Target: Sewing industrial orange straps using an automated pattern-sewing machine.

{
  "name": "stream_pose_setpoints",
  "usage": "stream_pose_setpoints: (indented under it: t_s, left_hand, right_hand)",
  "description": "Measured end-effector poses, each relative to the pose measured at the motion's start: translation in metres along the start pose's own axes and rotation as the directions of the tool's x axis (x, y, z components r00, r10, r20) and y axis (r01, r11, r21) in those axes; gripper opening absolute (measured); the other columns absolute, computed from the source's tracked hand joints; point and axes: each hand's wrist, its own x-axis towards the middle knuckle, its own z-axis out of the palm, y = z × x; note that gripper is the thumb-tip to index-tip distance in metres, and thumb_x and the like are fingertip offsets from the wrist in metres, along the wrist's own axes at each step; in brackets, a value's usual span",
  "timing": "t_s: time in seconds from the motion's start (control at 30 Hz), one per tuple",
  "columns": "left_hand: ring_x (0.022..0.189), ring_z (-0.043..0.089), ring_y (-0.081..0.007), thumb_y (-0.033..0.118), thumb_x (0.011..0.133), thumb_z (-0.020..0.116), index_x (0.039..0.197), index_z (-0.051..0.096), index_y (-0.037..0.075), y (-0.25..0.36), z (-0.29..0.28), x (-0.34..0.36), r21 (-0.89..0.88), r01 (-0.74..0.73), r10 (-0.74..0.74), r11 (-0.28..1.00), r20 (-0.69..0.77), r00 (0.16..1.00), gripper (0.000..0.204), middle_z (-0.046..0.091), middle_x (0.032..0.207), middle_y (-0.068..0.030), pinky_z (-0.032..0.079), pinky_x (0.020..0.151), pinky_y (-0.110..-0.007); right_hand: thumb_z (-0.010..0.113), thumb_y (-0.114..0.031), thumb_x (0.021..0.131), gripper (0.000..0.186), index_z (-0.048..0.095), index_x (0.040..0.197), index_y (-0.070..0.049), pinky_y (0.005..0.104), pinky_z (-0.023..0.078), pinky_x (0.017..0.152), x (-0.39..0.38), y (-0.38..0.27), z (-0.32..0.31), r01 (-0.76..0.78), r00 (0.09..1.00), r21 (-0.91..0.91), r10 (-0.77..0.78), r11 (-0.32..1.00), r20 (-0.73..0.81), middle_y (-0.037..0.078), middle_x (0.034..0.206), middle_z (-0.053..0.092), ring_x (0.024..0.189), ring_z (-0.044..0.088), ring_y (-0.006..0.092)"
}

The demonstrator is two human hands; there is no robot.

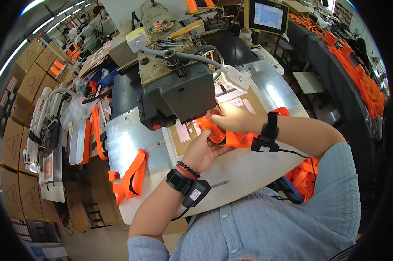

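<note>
While both our hands meet in front of the machine head (pixel 179 93), we enter hands, two, and one orange strap (pixel 239 140) between them.

Right hand (pixel 233 118), one: thumb and fingers drawn together, pinching the strap from above. Left hand (pixel 207 150), one: turned palm upward beneath it, thumb to one side and fingers to the other, holding the strap; how tightly, we cannot tell. The strap sits bunched over the brown board (pixel 179 147), just before the machine head, with a dark part showing near its middle.

On our wrists: black wristbands, two, one left (pixel 177 179) and one right (pixel 271 125); beaded bracelet (pixel 188 168), one, black, on the left.

On the worktable (pixel 248 167): steel plates, two, one left (pixel 124 137) and one right (pixel 272 89) of the board; folded orange piece (pixel 135 174), one, at the left, well apart from our hands.

Round about: white lamp (pixel 235 77), one; monitor (pixel 268 16), one; white-lined tray (pixel 79 143), one; orange heap (pixel 301 179), one, beneath our right arm, its pieces too jumbled to count
</note>
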Motion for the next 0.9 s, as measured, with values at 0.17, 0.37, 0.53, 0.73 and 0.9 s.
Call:
stream_pose_setpoints:
  t_s: [0.17,0.37,0.53,0.73,0.9]
  left_hand:
    - [0.116,0.064,-0.0275,0.029,0.110,0.037,0.135,0.047,0.002,-0.003,0.001,0.010,0.058,0.030,-0.027,0.998,-0.047,0.999,0.039,0.062,0.127,-0.0153,0.053,0.104,-0.049]
    - [0.109,0.066,-0.0257,0.028,0.108,0.038,0.134,0.048,0.002,-0.008,-0.008,0.011,0.080,-0.016,0.022,0.997,-0.077,0.997,0.038,0.062,0.124,-0.0145,0.056,0.096,-0.044]
    - [0.095,0.069,-0.0214,0.024,0.105,0.048,0.123,0.060,-0.001,0.000,-0.004,-0.033,0.235,-0.030,0.067,0.971,-0.152,0.986,0.033,0.068,0.116,-0.0119,0.058,0.085,-0.037]
    - [0.077,0.059,-0.0102,0.029,0.105,0.053,0.108,0.069,-0.005,0.027,-0.074,-0.089,0.885,-0.108,0.180,0.453,0.028,0.983,0.039,0.066,0.085,-0.0034,0.048,0.070,-0.026]
    - [0.080,0.058,-0.0082,0.024,0.105,0.054,0.122,0.066,-0.004,0.075,-0.155,-0.154,0.871,0.134,0.134,0.473,-0.222,0.966,0.035,0.066,0.092,0.0012,0.048,0.070,-0.024]
  right_hand:
    - [0.054,-0.014,0.090,0.037,0.063,0.123,0.001,0.0446,0.054,0.076,-0.009,0.020,0.002,0.339,0.929,-0.472,-0.370,0.814,0.030,0.019,0.088,0.064,0.082,0.066,0.0352]
    - [0.055,-0.012,0.087,0.029,0.065,0.111,0.001,0.0477,0.052,0.083,-0.003,-0.010,-0.006,0.191,0.947,-0.467,-0.036,0.864,0.320,0.023,0.087,0.068,0.083,0.066,0.0382]
    - [0.054,-0.023,0.094,0.027,0.064,0.105,0.000,0.0373,0.050,0.071,-0.001,-0.010,-0.009,-0.037,0.859,-0.138,0.102,0.990,0.501,0.013,0.087,0.068,0.077,0.062,0.0219]
    - [0.050,-0.044,0.105,0.047,0.063,0.112,0.001,0.0338,0.050,0.077,-0.035,-0.034,0.010,-0.060,0.765,-0.058,0.083,0.997,0.638,0.008,0.099,0.067,0.085,0.061,0.0162]
    - [0.046,-0.038,0.108,0.049,0.057,0.139,-0.001,0.0323,0.049,0.088,-0.073,-0.026,-0.001,0.130,0.787,0.003,-0.105,0.992,0.608,0.011,0.108,0.069,0.096,0.062,0.0181]
